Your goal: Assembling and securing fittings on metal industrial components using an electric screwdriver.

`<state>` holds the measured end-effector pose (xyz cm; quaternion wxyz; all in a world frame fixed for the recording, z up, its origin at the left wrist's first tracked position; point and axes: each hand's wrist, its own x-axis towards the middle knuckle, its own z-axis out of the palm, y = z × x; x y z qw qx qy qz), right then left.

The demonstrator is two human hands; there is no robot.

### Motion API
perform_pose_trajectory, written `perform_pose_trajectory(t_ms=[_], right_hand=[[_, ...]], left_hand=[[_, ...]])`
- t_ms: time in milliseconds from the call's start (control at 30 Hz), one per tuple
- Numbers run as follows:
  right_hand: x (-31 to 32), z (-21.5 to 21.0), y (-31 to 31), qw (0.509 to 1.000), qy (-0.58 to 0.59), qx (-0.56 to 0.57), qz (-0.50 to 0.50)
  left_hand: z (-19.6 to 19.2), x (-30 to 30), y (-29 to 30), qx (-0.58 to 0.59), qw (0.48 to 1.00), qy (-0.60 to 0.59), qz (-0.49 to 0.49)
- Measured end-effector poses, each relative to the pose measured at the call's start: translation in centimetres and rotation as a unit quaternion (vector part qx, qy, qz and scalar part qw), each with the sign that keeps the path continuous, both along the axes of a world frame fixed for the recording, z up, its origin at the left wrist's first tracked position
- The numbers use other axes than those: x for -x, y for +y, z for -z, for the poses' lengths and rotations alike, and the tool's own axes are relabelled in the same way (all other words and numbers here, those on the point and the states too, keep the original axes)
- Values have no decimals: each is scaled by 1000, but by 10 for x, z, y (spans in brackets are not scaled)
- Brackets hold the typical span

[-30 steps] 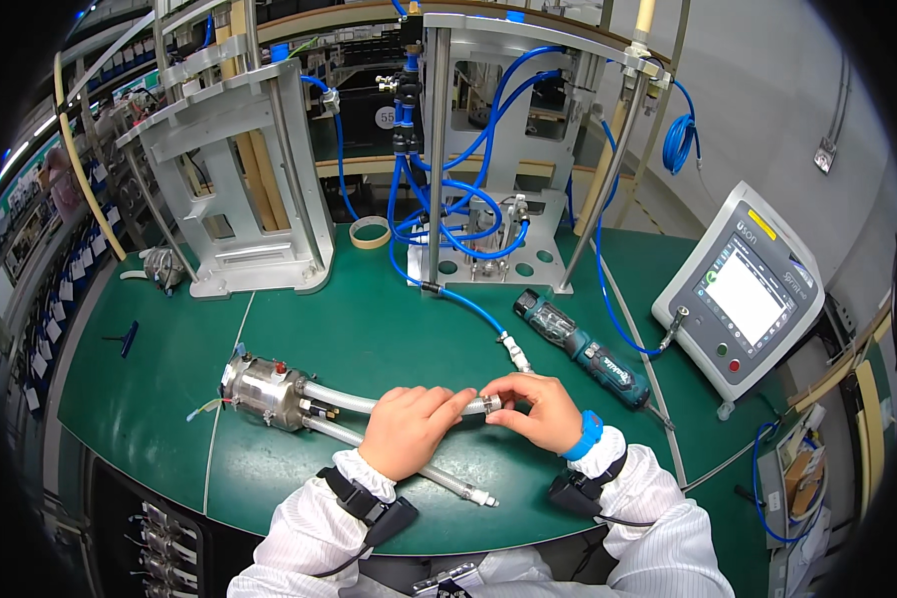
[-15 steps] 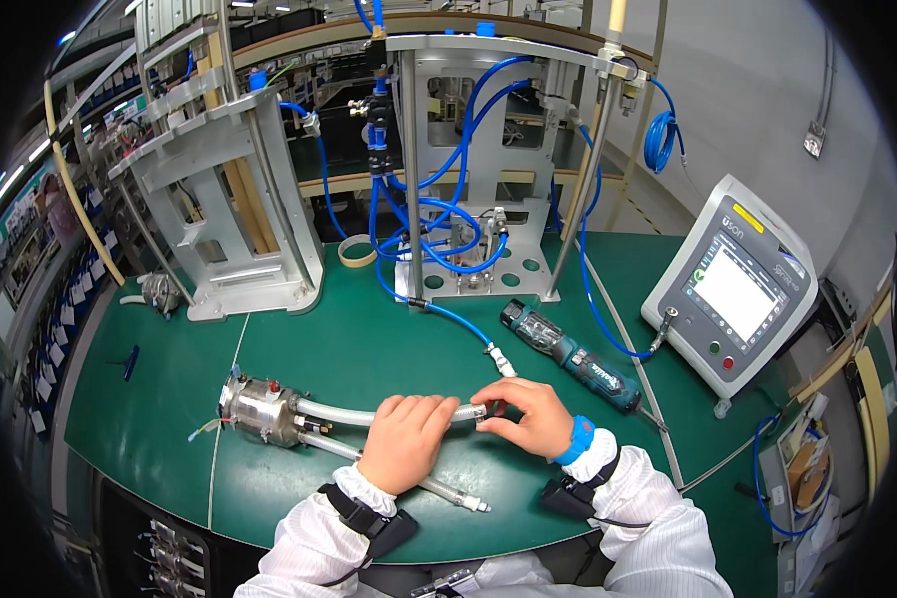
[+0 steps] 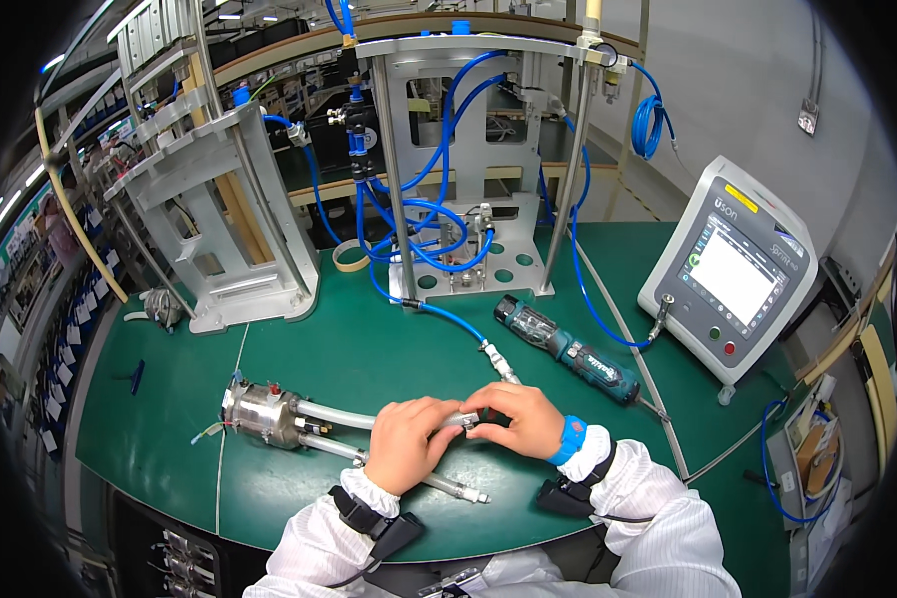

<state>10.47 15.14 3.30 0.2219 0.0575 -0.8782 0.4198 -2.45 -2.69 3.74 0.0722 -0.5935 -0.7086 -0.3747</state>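
Note:
A shiny metal cylinder [image 3: 259, 411] lies on its side on the green mat, with two clear hoses leading off to the right. My left hand [image 3: 407, 444] is closed around the upper hose [image 3: 334, 415] close to its free end. At that end, my right hand [image 3: 520, 421] pinches a small fitting [image 3: 462, 420] between thumb and fingers, partly covered by both hands. The lower hose [image 3: 439, 483] passes beneath my left hand and ends in a pale connector on the mat. Just behind my right hand lies a white coupling [image 3: 499, 362] on a blue air line.
A teal power screwdriver [image 3: 568, 351] lies beyond my right hand. Farther right stands a tester with a screen [image 3: 733, 269]. Two metal fixtures, one on the left [image 3: 214, 219] and one in the middle with blue tubing [image 3: 458, 224], rise at the back. A tape roll [image 3: 351, 256] sits between them.
My right hand has moved slightly left, closer to my left hand, along with the hose end. The view has shifted a little; the cylinder stays where it lay.

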Motion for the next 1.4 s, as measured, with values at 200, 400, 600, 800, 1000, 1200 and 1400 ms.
perform_pose_trajectory(t_ms=[200,400,600,800,1000,1200,1400], right_hand=[[0,-3,-1,1000,3,-10,-3],[-1,-3,0,1000,20,-14,-2],[0,-4,0,1000,5,-8,-3],[-12,-25,42,993,-48,-111,11],[-36,-2,72,961,-174,-214,-5],[-28,-6,57,964,-112,-222,-94],[-18,-3,43,979,-75,-43,-182]], left_hand=[[2,1,-3,-8,1000,4,-3],[1,0,-2,-3,1000,-2,-2],[0,0,-4,2,1000,1,-5],[2,2,-5,6,999,30,-8],[7,13,-10,27,997,68,-23],[11,18,-17,57,995,78,-11],[7,16,-22,50,996,71,11]])
